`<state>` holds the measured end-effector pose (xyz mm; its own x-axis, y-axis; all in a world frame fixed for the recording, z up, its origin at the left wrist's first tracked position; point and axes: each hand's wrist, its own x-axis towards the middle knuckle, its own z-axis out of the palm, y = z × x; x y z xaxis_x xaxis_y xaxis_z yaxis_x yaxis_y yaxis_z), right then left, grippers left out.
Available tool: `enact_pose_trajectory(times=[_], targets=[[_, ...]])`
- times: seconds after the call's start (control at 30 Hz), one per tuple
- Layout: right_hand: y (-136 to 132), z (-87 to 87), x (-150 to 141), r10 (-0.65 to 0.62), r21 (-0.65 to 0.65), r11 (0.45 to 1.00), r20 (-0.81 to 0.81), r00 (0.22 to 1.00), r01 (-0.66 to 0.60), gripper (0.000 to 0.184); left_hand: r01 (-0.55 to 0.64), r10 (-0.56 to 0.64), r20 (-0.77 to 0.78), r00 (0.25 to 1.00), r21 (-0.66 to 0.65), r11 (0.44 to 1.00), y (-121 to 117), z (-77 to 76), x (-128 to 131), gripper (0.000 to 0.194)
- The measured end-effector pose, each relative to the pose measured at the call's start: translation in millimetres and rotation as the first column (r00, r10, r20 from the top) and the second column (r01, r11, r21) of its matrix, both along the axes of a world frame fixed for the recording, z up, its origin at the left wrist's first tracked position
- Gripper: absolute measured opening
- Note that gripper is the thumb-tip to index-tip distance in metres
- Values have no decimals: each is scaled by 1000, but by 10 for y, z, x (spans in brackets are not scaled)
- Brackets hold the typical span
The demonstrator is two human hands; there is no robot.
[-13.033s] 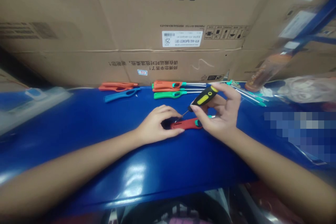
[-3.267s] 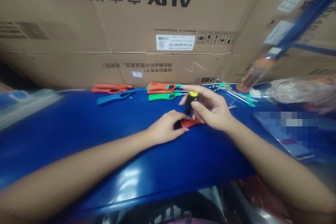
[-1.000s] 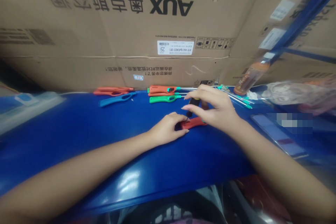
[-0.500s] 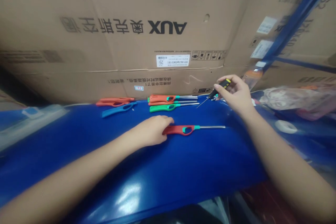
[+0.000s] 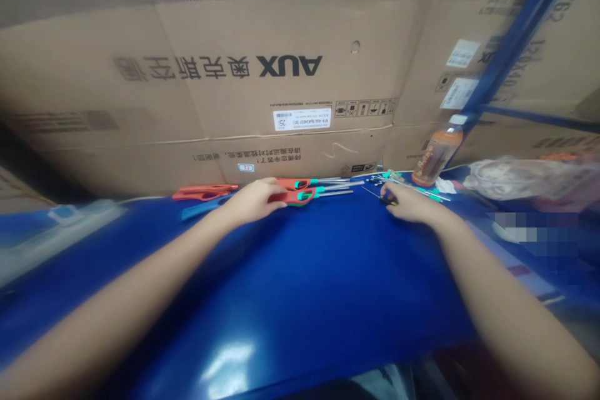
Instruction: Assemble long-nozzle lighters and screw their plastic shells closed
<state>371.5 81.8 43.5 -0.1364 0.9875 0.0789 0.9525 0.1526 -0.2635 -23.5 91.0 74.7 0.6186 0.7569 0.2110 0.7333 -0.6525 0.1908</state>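
Observation:
My left hand (image 5: pixel 255 200) is closed around the handle of a red long-nosed lighter (image 5: pixel 304 196), which has a teal trigger and a metal tube pointing right. That lighter lies against the other lighters in the row, including an orange one (image 5: pixel 285 184) behind it; a green one is mostly covered. Near the back of the table, my right hand (image 5: pixel 410 203) grips a screwdriver (image 5: pixel 387 200) with a black and yellow handle, its thin shaft pointing left. Behind my left wrist are orange-red handle shells (image 5: pixel 204 191) and a blue one (image 5: pixel 201 207).
Metal tubes with teal parts (image 5: pixel 429 192) lie beyond my right hand, by an orange drink bottle (image 5: pixel 438 153). A large cardboard box (image 5: pixel 210 106) walls off the back of the blue table (image 5: pixel 281 300). Plastic bags (image 5: pixel 510 181) sit at the right.
My left hand has carried the red lighter back from the middle of the table to the row. My right hand has come down with the screwdriver, towards the tabletop.

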Motion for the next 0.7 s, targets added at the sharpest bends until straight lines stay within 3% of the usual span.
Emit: enact_pose_trajectory(times=[0.07, 0.23, 0.37, 0.53, 0.7], targets=[[-14, -30, -20, 19, -33, 999, 34, 999, -18, 38, -80, 80, -27, 996, 22, 997, 138, -56, -4, 23], [-47, -63, -81, 15, -33, 999, 120, 993, -12, 33, -132, 133, -20, 991, 48, 990, 335, -183, 39, 19], [-55, -68, -157, 14, 10, 1000, 167, 986, -16, 23, -137, 137, 6, 991, 71, 988, 339, -211, 61, 17], [-88, -63, -270, 46, 35, 998, 183, 982, -53, 31, -116, 113, 42, 993, 88, 989, 273, -232, 87, 28], [-112, -102, -361, 78, 27, 996, 189, 979, -85, 40, -85, 81, 43, 996, 82, 993, 246, -277, 108, 25]])
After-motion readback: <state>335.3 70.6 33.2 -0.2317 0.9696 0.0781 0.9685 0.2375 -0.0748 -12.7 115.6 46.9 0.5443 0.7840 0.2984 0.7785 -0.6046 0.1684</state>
